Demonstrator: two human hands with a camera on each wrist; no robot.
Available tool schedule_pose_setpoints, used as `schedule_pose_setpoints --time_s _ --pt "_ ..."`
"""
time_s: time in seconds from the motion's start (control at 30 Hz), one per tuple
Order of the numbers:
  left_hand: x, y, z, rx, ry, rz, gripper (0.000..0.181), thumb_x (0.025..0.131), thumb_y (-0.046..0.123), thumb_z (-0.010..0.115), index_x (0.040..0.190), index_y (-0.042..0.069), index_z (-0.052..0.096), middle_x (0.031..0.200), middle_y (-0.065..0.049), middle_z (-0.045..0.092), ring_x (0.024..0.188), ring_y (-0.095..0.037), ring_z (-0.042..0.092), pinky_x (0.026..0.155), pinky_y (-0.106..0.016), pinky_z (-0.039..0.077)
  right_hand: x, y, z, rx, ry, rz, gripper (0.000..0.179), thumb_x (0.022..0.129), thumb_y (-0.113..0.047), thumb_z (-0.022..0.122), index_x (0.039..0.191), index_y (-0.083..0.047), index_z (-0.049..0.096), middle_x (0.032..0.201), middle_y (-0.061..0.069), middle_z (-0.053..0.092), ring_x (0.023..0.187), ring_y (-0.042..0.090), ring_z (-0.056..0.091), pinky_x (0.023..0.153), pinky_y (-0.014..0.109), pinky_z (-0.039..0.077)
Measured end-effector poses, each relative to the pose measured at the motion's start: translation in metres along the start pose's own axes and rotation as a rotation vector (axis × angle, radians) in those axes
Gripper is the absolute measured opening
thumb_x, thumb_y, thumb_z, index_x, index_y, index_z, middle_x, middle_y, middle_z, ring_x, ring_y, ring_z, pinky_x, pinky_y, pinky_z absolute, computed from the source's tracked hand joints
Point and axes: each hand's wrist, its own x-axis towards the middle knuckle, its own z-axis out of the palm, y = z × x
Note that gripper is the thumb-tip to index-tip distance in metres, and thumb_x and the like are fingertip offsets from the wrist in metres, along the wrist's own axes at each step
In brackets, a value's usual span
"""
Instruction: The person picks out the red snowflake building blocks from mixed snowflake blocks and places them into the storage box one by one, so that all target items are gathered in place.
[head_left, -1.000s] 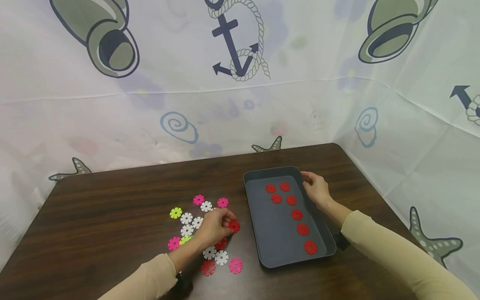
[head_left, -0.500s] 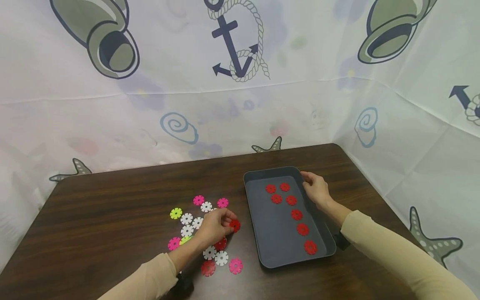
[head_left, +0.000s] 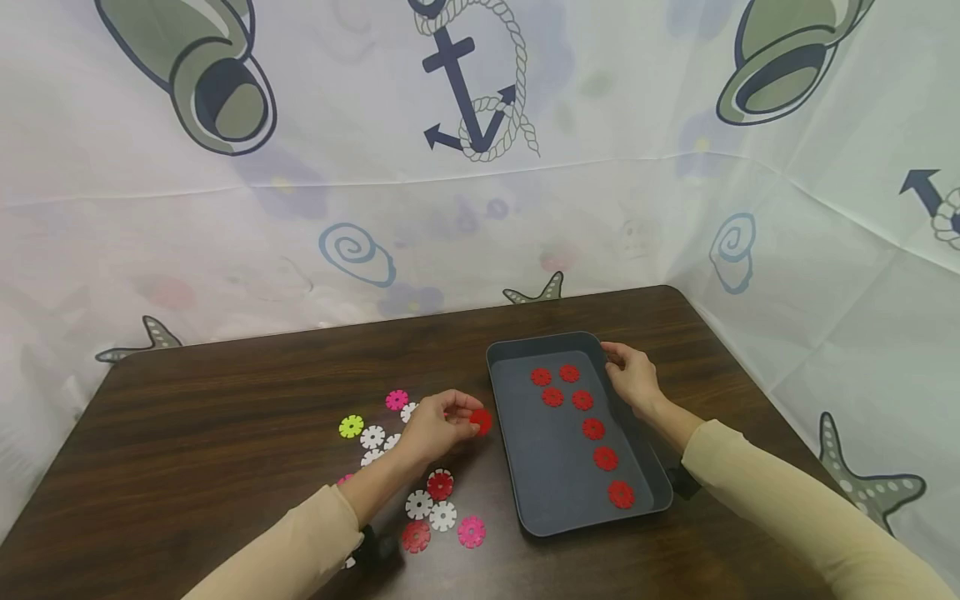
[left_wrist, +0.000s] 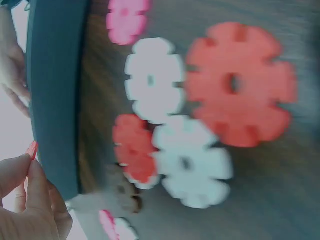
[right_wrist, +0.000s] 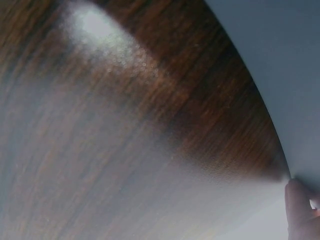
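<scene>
In the head view my left hand pinches a red notched interlocking disc between thumb and fingertips, close to the left rim of a dark grey baking pan. The left wrist view shows that red disc edge-on at the fingertips, in front of the pan's wall. My right hand holds the pan's right rim near the far corner. Inside the pan lie several red discs, most of them in a slanting row along the right side.
Left of the pan, loose discs lie on the brown table: white ones, red ones, pink ones and a yellow-green one. My left forearm covers part of this pile. A printed cloth hangs behind the table.
My left hand has lifted the red disc away from the pile, moving slightly right and farther back, toward the pan. The right hand and the pan have stayed in place.
</scene>
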Motion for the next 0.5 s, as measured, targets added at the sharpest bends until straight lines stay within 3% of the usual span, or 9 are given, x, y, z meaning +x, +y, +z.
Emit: schedule_pose_setpoints --time_s 0.33,0.5 --pt "0.014 0.025 0.022 -0.087 -0.067 0.033 0.022 0.080 -0.005 0.067 0.101 -0.001 0.065 0.093 -0.011 0.064 0.080 -0.014 0.060 0.071 -0.024 0.053 0.000 0.000 0.000 -0.001 0.010 0.003 0.040 0.093 0.002 0.046 0.132 0.003 0.049 0.121 0.027 0.057 0.108 0.037 0.057 0.080 0.038 0.051" --pt "0.019 0.030 0.036 -0.109 -0.105 0.035 0.023 0.080 -0.004 0.068 0.103 -0.001 0.065 0.097 -0.014 0.063 0.083 -0.014 0.061 0.071 -0.024 0.052 0.001 0.001 0.001 -0.002 0.021 -0.003 0.039 0.092 0.002 0.046 0.131 0.003 0.050 0.120 0.027 0.058 0.106 0.036 0.057 0.079 0.037 0.051"
